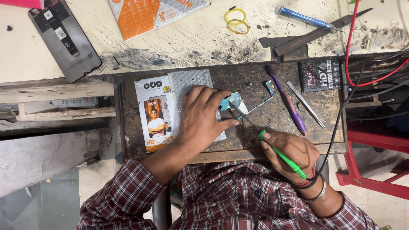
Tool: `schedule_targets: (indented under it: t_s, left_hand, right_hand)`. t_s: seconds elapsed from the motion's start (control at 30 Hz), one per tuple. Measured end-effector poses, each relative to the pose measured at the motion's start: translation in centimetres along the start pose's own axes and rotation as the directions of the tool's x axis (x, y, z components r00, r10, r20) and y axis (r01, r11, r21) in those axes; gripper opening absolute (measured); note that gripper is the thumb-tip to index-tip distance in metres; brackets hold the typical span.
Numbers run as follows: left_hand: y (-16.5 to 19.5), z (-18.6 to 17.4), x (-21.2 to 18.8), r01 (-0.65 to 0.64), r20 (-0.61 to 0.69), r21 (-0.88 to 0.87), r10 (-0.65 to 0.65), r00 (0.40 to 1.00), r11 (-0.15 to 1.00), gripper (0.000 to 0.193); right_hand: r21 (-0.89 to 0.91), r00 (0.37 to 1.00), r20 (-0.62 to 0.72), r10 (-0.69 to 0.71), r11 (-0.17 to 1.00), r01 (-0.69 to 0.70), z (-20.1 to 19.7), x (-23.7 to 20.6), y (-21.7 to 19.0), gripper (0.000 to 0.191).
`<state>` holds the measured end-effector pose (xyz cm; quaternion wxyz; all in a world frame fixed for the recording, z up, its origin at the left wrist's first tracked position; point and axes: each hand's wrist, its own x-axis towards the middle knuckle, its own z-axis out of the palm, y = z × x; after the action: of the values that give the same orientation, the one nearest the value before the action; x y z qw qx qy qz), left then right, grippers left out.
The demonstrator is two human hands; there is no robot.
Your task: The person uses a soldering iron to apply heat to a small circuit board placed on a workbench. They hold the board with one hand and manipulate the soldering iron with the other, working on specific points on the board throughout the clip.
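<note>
Green tool gripped tight in right hand, tip on blue board. Left hand fingers flat, pressing board, just past fingertips. Board looks thin, light, easy to break; hold by edges.

Both hands low over the desk's dark middle section

The left hand lies palm down, fingers spread and pressing flat. The right hand, near the front edge, is curled in a pen-like grip, wrist bent, bangles on the wrist.
</note>
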<state>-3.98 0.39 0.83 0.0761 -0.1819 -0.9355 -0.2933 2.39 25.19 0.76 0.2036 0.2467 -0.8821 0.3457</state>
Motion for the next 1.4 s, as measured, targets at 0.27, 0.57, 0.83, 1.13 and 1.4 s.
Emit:
schedule_targets:
  t_s: [0.27, 0.57, 0.83, 1.13, 1.4]
  left_hand:
    - [0.02, 0.05, 0.07, -0.007, -0.001, 0.004, 0.007, 1.000, 1.000, 0.077]
    - [-0.03, 0.06, 0.01, -0.008, 0.005, 0.013, 0.008, 1.000, 1.000, 0.078]
    - [-0.12, 0.30, 0.00, -0.004, 0.012, 0.020, 0.004, 1.000, 1.000, 0.078]
    - [-0.05, 0.19, 0.05, -0.010, 0.009, 0.016, 0.009, 1.000, 1.000, 0.078]
    - [-0.09, 0.27, -0.02, -0.001, 0.018, 0.012, 0.001, 1.000, 1.000, 0.079]
  right_hand:
    - [-0.004, 1.000, -0.004, -0.009, 1.000, 0.009, -0.05, 0.06, 0.00, 0.022]
    - [-0.011, 1.000, -0.007, -0.002, 1.000, 0.002, 0.02, 0.02, -0.02, 0.021]
    - [-0.001, 1.000, -0.004, -0.022, 1.000, 0.022, 0.10, 0.00, 0.16, 0.021]
    - [-0.027, 1.000, -0.019, -0.002, 1.000, 0.001, 0.08, -0.03, -0.09, 0.021]
    - [-0.029, 1.000, 0.005, -0.019, 0.999, 0.020, -0.02, -0.15, 0.09, 0.022]
